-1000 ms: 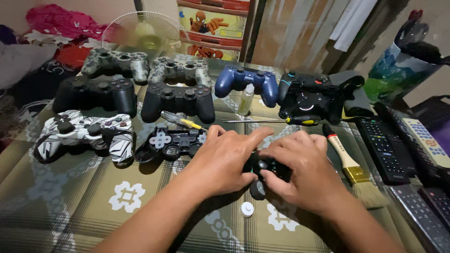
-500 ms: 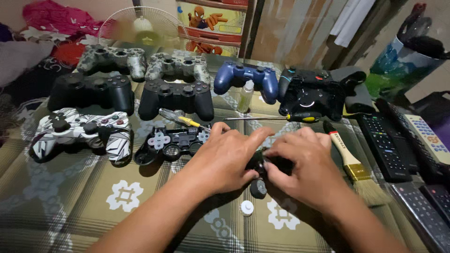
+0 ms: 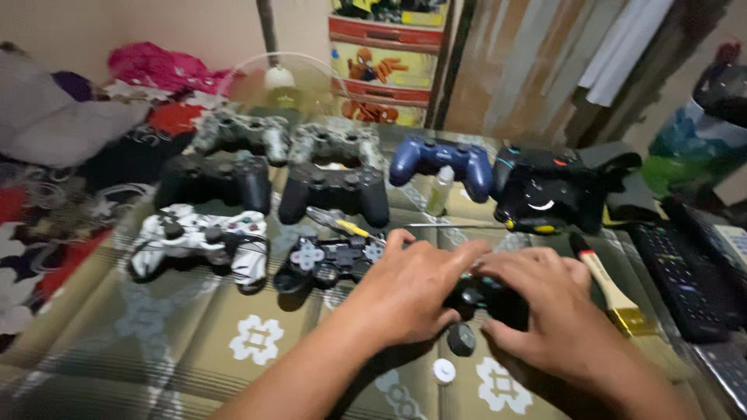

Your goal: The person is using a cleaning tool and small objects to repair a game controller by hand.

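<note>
Black gamepad (image 3: 489,299) lies crosswise between both hands; left hand (image 3: 412,292) and right hand (image 3: 545,315) each curl closed on an end, equally near.

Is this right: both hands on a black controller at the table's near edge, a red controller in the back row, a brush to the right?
One thing is off. The back-row controller is blue, not red; the head view shows it plainly. The rest holds: the left hand and right hand are both on the black controller near the table edge, and the brush lies to the right.
</note>
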